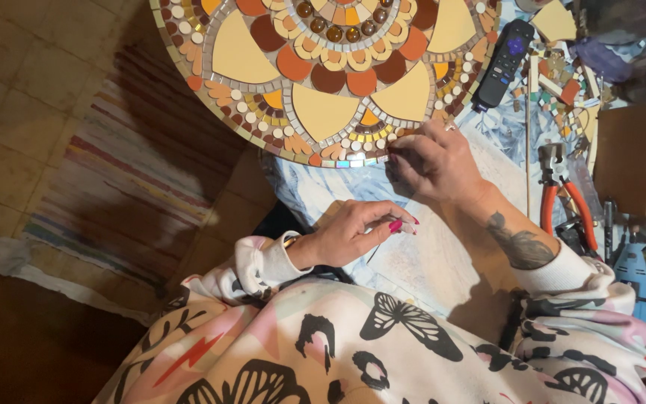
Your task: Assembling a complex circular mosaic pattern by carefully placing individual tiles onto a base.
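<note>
Fingertips of the right hand (434, 161) pinch closed at the round mosaic's (323, 75) lower rim, centre frame. Left hand (357, 233), below and farther off, curls around a small piece, unclear what.

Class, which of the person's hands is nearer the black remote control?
Right. The right hand works at the mosaic's edge, just below the black remote control; the left hand sits lower, farther away.

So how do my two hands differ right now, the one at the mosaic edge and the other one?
The right hand reaches to the rim of the round mosaic, fingertips pinched there; the left hand rests nearer the body, off the mosaic. The right forearm is bare with a tattoo; the left wrist is sleeved. Both face palm down.
</note>
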